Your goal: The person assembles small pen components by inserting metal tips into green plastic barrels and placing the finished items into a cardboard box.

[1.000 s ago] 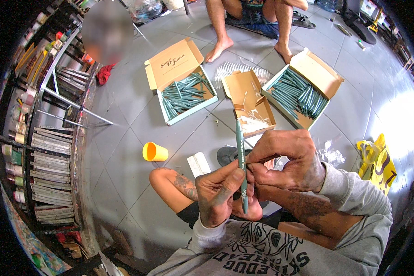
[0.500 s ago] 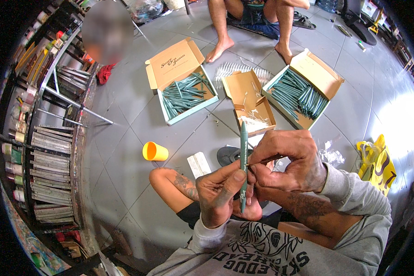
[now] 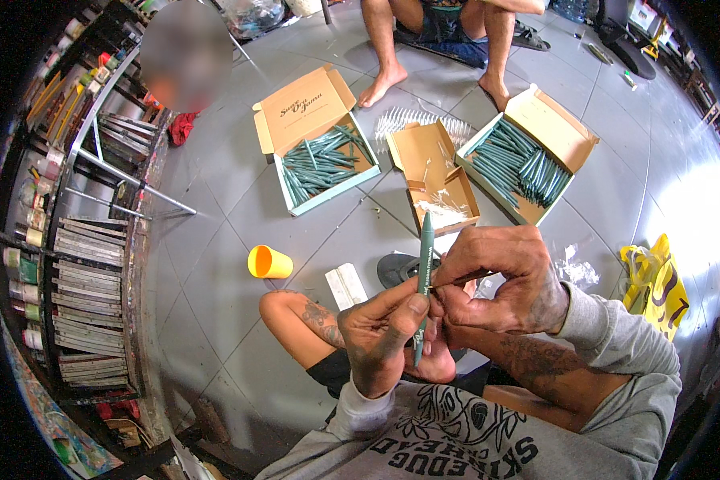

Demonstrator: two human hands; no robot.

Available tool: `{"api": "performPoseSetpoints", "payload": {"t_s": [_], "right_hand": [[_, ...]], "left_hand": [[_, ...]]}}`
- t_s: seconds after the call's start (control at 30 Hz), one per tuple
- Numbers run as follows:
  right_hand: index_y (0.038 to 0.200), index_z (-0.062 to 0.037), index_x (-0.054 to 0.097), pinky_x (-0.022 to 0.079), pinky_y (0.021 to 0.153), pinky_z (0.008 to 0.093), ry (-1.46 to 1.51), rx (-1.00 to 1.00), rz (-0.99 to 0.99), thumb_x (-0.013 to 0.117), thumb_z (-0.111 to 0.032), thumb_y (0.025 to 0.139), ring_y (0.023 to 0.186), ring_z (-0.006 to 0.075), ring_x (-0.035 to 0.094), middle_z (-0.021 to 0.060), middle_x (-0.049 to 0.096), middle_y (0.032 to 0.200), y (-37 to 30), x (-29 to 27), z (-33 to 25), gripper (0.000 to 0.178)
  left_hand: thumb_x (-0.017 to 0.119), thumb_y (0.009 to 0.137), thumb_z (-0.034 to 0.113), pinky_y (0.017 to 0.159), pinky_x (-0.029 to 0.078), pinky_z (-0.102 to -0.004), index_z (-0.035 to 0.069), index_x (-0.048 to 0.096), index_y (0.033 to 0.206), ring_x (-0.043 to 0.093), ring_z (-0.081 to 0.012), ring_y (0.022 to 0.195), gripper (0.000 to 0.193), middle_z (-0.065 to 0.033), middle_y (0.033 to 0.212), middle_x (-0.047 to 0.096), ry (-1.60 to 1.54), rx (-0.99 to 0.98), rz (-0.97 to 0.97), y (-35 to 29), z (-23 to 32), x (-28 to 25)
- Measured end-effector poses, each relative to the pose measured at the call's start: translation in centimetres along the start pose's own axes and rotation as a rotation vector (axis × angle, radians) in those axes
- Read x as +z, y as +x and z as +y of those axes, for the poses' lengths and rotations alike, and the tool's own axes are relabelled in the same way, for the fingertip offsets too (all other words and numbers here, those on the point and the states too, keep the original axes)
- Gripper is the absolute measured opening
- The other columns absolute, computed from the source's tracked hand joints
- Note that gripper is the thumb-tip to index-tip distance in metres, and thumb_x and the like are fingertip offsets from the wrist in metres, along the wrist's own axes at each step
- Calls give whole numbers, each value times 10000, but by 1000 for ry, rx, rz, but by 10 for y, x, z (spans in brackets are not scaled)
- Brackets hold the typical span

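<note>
Upright in front of me, a dark green pen [image 3: 426, 240] with white print is held between the thumb and fingers of my left hand [image 3: 382, 336]. My right hand [image 3: 500, 280] is closed in a pinch, its fingertips pressed against the right side of the pen around its middle. Whether those fingertips grip something small is hidden. Beyond my hands, an open box of green pens [image 3: 324, 164] lies to the left and a second box of pens [image 3: 528, 164] to the right. Between them sits a smaller brown carton [image 3: 412, 164] with white bits inside.
An orange cup [image 3: 270, 262] lies on its side near my knee, beside a white block [image 3: 345, 286] and a dark sandal [image 3: 396, 270]. Clear plastic [image 3: 416, 124] rests behind the carton. Another person's feet [image 3: 382, 86] are beyond. A yellow bag [image 3: 656, 280] is right; a rack [image 3: 88, 296] stands left.
The pen now leans slightly, its top a little to the right and its lower end to the left, and its print shows differently. Both hands stay in nearly the same place.
</note>
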State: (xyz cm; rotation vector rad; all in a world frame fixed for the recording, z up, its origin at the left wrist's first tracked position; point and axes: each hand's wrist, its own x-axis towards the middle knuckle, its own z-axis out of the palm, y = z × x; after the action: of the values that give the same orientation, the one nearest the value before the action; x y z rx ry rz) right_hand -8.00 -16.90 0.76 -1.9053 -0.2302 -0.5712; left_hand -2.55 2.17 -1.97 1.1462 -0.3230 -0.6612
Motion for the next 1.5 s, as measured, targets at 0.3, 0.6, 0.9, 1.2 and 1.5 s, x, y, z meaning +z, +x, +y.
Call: {"api": "performPoseSetpoints", "payload": {"t_s": [0.3,0.6,0.9,1.2,1.5], "right_hand": [[769,-50,679,493,560,329,-1,14,16,728,-91,728,611,209,639,58,633,691,-1,1,-1,76],[767,-51,681,497,559,321,-2,60,17,719,-78,732,607,204,643,58,640,693,-1,3,-4,59],[777,-46,688,501,552,316,6,86,24,720,-99,753,599,195,645,64,645,687,-2,4,-2,66],[799,-55,698,501,554,316,22,88,1,728,-114,762,613,192,651,61,658,699,-3,3,1,76],[801,-60,694,503,560,306,44,131,30,731,-124,761,616,182,654,60,660,698,-4,5,-4,85]], "left_hand": [[672,926,76,592,486,-184,-63,656,1216,599,-51,688,322,-75,905,715,26,50,36,-1,-5,0],[680,919,71,633,482,-187,-53,666,1211,602,-53,724,318,-62,884,715,112,90,60,-1,-8,-2],[683,917,74,632,481,-189,-54,667,1208,602,-56,721,318,-66,880,714,83,38,60,-1,-6,-2],[632,940,84,575,469,-204,-70,654,1217,582,-68,674,318,-73,873,699,28,13,6,0,0,0],[635,931,114,673,502,-210,-96,647,1208,609,-84,752,348,-105,952,712,49,1,42,1,-2,-2]]}}
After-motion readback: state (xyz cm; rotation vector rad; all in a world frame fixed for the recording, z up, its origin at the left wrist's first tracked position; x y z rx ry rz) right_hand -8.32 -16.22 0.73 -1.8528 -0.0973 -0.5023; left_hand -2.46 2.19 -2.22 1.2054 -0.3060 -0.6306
